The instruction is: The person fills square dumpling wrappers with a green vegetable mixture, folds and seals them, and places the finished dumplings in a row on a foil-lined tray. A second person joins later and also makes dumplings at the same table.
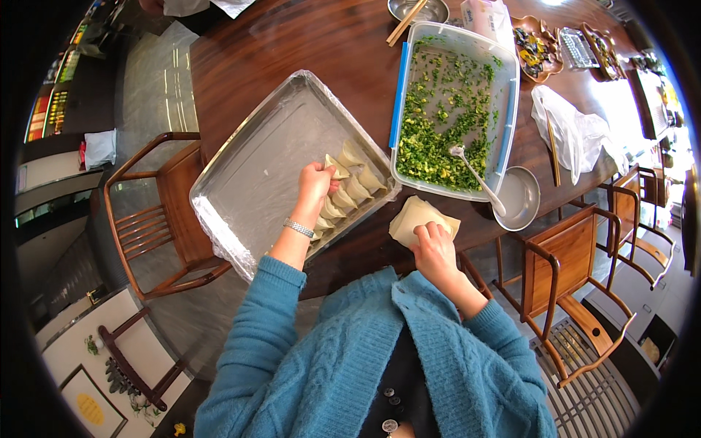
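Note:
My left hand (314,185) is over the metal tray (257,164), its fingers shut on a folded wonton (335,166). Beside it, several more folded wontons (358,189) lie in rows along the tray's right side. Clear plastic film covers the tray. My right hand (438,249) pinches at the front edge of a stack of square dough wrappers (409,218) by the table's near edge. Its fingertips press on the top wrapper, and the thumb is partly hidden. Chopped green filling (427,145) lies in a clear plastic container (457,192) with blue clips beyond the stack.
A spoon (477,178) leans from the filling over a metal bowl (520,200). Chopsticks (406,23) rest on another bowl (432,10) at the back. A white plastic bag (575,128) lies to the right. Wooden chairs (183,202) (564,274) flank the wooden table (350,49).

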### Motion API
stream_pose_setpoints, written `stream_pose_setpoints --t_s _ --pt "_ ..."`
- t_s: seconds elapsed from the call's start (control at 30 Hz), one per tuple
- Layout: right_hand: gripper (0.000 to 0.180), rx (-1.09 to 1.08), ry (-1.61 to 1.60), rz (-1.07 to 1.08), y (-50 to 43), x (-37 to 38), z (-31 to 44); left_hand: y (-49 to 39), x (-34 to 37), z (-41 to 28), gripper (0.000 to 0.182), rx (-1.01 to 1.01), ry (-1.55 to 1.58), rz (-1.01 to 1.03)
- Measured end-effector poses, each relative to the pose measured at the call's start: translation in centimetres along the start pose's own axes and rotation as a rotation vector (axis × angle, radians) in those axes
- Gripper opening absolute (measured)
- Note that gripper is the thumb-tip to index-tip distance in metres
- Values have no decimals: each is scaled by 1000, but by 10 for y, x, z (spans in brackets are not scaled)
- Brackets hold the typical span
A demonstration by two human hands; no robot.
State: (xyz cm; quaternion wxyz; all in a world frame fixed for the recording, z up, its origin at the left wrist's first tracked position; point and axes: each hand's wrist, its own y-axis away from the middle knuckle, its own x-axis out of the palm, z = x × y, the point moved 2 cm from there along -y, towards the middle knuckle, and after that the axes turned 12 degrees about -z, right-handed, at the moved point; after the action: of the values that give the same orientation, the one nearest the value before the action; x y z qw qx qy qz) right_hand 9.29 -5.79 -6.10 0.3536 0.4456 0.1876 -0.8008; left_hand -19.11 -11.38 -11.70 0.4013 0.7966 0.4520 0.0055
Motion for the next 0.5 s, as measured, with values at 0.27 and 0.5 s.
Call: stream_pose_setpoints --t_s 0.27,0.5 --pt "20 -165 66 -58 6 10 -11 19 -1 -2 25 129 179 -67" --pt "7 63 -345 -151 -2 3 -23 116 -6 21 26 162 342 282"
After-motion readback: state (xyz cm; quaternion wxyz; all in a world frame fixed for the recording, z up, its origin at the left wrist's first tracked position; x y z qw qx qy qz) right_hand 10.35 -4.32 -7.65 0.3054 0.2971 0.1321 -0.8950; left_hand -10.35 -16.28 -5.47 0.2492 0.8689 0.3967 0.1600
